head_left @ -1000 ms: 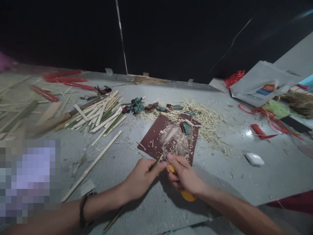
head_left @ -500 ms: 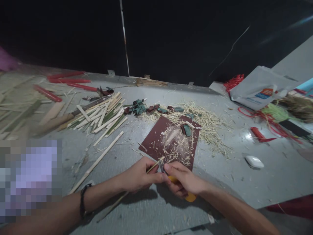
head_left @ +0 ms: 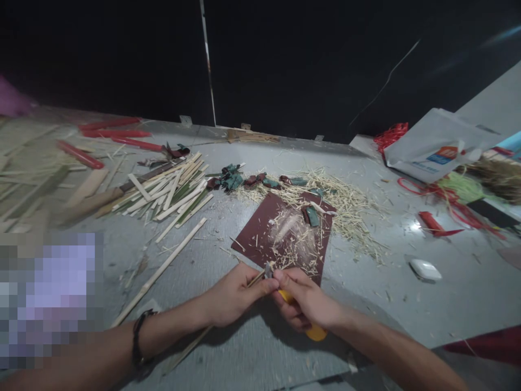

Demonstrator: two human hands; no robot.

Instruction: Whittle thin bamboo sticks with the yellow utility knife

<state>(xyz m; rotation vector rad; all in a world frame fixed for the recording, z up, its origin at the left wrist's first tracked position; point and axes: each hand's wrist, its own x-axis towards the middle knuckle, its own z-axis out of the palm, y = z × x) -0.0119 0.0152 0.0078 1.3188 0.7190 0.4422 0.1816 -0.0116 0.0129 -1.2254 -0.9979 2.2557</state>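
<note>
The left hand (head_left: 232, 296) pinches a long, thin, greenish wooden strip (head_left: 255, 279), its tail slanting down over the grey bench (head_left: 358, 293). The right hand (head_left: 303, 298) grips a yellow-handled metal blade (head_left: 316, 332) at the strip's tip. Just beyond lies a maroon square sheet (head_left: 253, 228) strewn with pale shavings (head_left: 299, 252); farther left, pale-and-green flat strips (head_left: 163, 198) are piled.

Knife (head_left: 316, 332) right of stick (head_left: 195, 342); sheet (head_left: 253, 225) beyond; strip pile (head_left: 171, 191) left.
</note>
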